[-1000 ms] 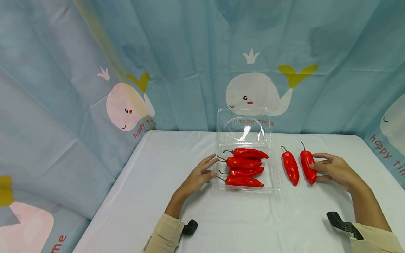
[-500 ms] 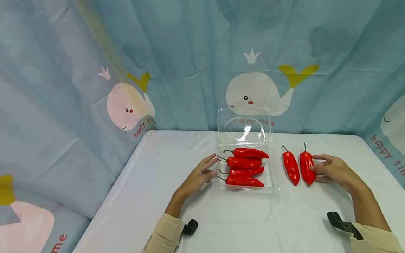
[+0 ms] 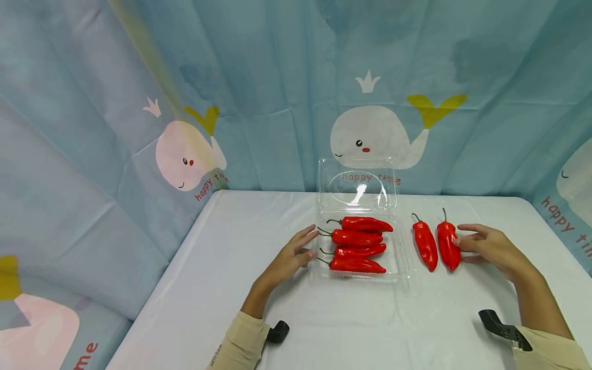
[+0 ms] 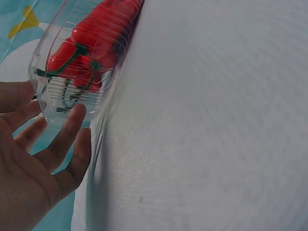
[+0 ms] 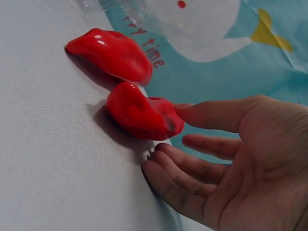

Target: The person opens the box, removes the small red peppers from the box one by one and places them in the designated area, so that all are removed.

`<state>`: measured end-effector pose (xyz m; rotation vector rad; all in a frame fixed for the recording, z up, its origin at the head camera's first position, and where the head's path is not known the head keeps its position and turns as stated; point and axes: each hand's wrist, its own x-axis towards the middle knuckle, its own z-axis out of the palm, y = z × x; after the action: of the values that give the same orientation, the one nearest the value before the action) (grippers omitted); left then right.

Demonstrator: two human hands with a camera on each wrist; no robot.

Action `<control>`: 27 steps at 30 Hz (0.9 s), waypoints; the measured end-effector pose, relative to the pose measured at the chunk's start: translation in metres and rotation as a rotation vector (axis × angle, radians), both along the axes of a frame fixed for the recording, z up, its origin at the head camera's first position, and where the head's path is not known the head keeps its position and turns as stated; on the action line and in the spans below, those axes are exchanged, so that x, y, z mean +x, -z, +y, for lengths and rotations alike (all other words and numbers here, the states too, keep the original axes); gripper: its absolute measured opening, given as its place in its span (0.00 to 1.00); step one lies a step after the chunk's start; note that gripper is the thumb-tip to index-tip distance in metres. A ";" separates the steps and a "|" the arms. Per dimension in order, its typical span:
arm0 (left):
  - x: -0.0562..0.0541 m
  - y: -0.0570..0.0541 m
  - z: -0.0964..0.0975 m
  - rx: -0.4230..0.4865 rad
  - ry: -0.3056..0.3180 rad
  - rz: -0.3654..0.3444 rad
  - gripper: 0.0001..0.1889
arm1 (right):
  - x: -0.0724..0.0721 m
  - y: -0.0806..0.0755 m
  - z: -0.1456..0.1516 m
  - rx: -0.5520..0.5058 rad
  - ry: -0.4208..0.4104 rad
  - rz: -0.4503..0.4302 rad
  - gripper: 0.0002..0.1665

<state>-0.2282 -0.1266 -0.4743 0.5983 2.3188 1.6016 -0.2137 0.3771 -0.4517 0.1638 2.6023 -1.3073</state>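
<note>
Several red peppers (image 3: 356, 238) lie in a row, stems to the left, inside a clear plastic clamshell container (image 3: 399, 262) with its lid (image 3: 356, 187) raised at the back. At the container's left wall, my left hand (image 3: 285, 261) rests its spread fingertips against or just beside the plastic. Right of the container, two more red peppers lie side by side on the white cloth. The thumb of my right hand (image 3: 495, 249) touches the outer pepper (image 3: 447, 246), while the other fingers stay loosely bent and do not wrap it. The inner pepper (image 3: 424, 245) lies untouched.
A white cloth covers the table (image 3: 351, 324). Behind it hangs a blue curtain (image 3: 268, 103) printed with whales, close to the raised lid. Black camera mounts (image 3: 277, 332) sit at both wrists, above the cloth.
The outer pepper has shifted a little left and turned straighter, nearer the inner pepper. My right fingers have eased slightly right from it. The left hand and container stay put.
</note>
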 end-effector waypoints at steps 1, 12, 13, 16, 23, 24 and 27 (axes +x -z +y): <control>0.000 0.000 0.000 0.002 0.001 0.000 0.31 | 0.000 -0.001 0.000 0.013 0.001 0.005 0.48; 0.000 0.001 0.000 0.004 0.005 0.000 0.31 | 0.005 -0.015 -0.007 0.074 0.045 0.067 0.45; 0.000 0.000 -0.001 0.007 0.007 -0.001 0.31 | 0.005 -0.017 -0.008 0.075 0.050 0.075 0.45; -0.001 0.000 -0.001 0.013 0.013 0.001 0.31 | 0.005 -0.022 -0.012 0.064 0.062 0.105 0.45; 0.000 -0.001 0.000 0.016 0.015 0.004 0.31 | 0.007 -0.030 -0.026 0.025 0.080 0.199 0.44; 0.000 -0.001 0.000 0.016 0.016 0.002 0.31 | 0.008 -0.031 -0.028 0.028 0.083 0.212 0.44; 0.000 -0.002 0.000 0.021 0.017 -0.001 0.31 | 0.009 -0.035 -0.035 0.032 0.081 0.246 0.44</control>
<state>-0.2283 -0.1268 -0.4724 0.6201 2.2928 1.6199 -0.2050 0.3423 -0.4166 0.1223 2.8494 -1.3938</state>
